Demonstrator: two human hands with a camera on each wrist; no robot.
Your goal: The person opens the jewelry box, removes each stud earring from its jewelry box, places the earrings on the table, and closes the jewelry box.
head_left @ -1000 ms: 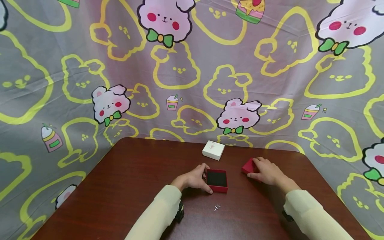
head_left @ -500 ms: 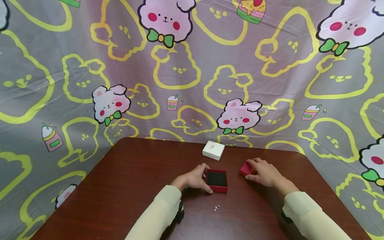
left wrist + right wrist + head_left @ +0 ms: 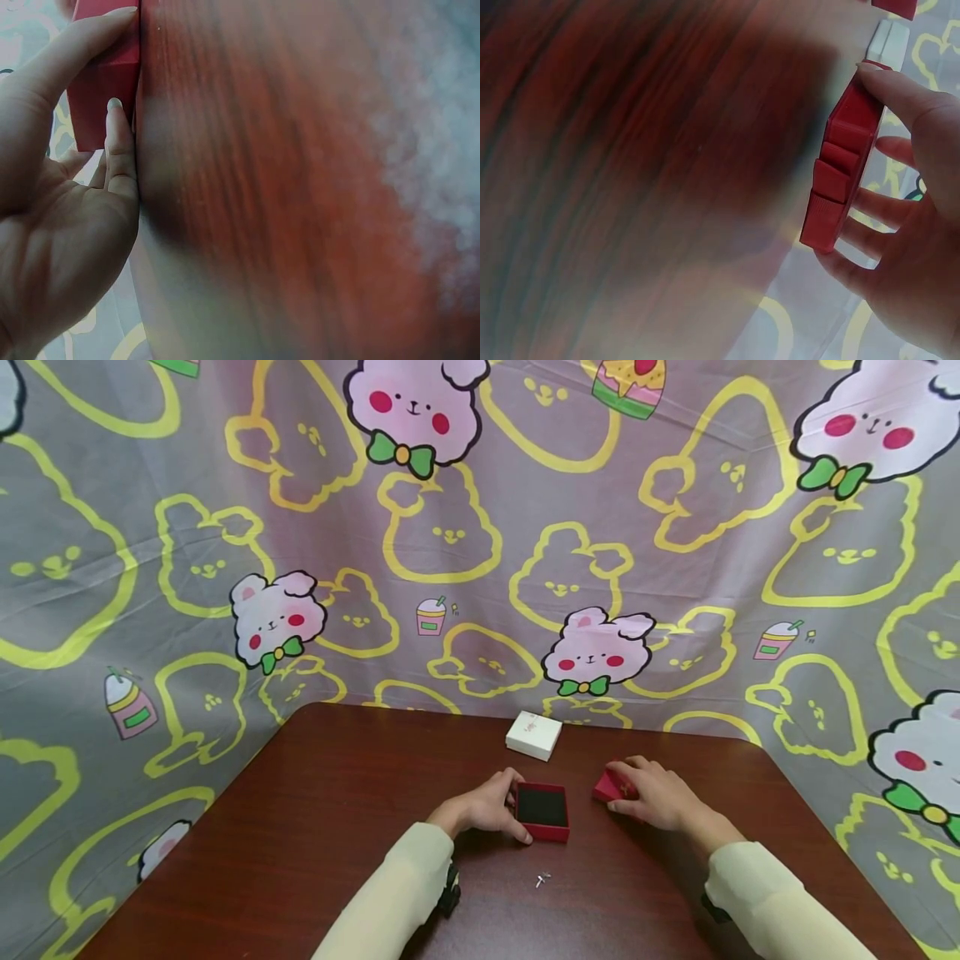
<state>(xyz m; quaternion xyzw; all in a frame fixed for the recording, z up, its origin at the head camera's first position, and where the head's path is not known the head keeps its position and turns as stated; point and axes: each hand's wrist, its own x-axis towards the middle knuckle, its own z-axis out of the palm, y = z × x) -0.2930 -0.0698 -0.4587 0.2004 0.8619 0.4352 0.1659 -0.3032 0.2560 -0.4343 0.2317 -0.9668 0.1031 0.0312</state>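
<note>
My left hand (image 3: 487, 807) grips the left side of an open red gift box (image 3: 552, 834) with a black pad (image 3: 542, 807) inside. In the left wrist view the thumb lies along the wall of the red box (image 3: 105, 75). To the right, my right hand (image 3: 658, 793) holds the red box lid (image 3: 609, 787) by its edges, thumb on one side and fingers on the other. A folded ribbon bow (image 3: 834, 178) shows on the lid in the right wrist view. In front of the box lies a small silvery piece (image 3: 543, 880), too small to tell its kind.
A white box (image 3: 534, 736) with a reddish print on top sits behind the red box, near the far edge of the dark wooden table (image 3: 360, 777). A patterned curtain (image 3: 480, 602) hangs behind and beside the table.
My right hand has moved a little to the left with the lid, and the lid has turned slightly. The left hand and the open box have stayed in place.
</note>
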